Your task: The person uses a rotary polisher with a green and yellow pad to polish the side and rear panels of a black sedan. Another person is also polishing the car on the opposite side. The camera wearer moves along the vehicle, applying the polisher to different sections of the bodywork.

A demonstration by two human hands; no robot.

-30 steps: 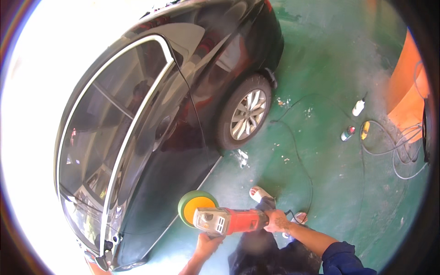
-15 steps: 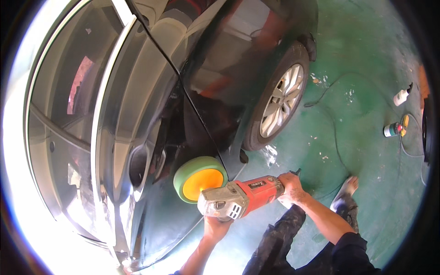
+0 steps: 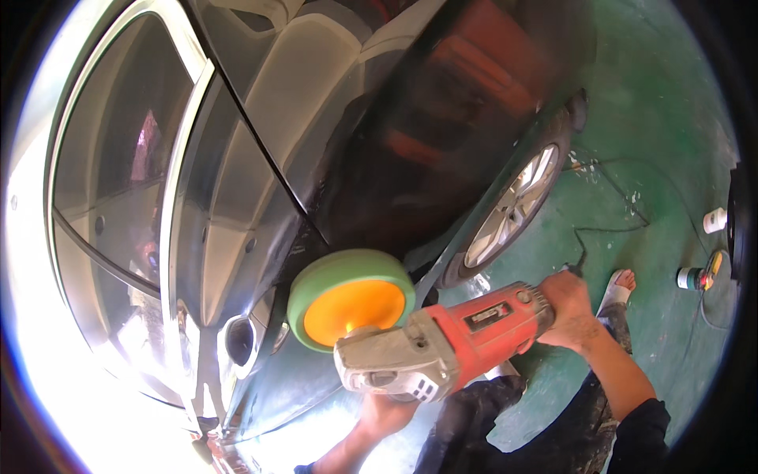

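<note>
A red polisher (image 3: 497, 328) with a grey gear head is held in front of the dark car door (image 3: 316, 347). Its thick green foam pad (image 3: 351, 257) has an orange backing and faces the car's side near the door seam; I cannot tell whether the pad touches the paint. Around the rear of the polisher's body wraps my right hand (image 3: 564, 308), closed. From below, my left hand (image 3: 387, 412) grips under the gear head, its fingers mostly hidden by the tool. A door handle (image 3: 239, 341) lies to the left of the pad.
The car's wheel (image 3: 513, 209) stands beyond the polisher. A dark cord (image 3: 584, 237) trails over the green floor (image 3: 647, 197). At the far right are a white bottle (image 3: 714, 220), a labelled can (image 3: 691, 278) and a yellow tool (image 3: 716, 262). My bare foot (image 3: 622, 280) is near the cord.
The polisher is higher and closer to the view, with both hands still on it. My view has shifted, so the wheel now shows more edge-on and farther right.
</note>
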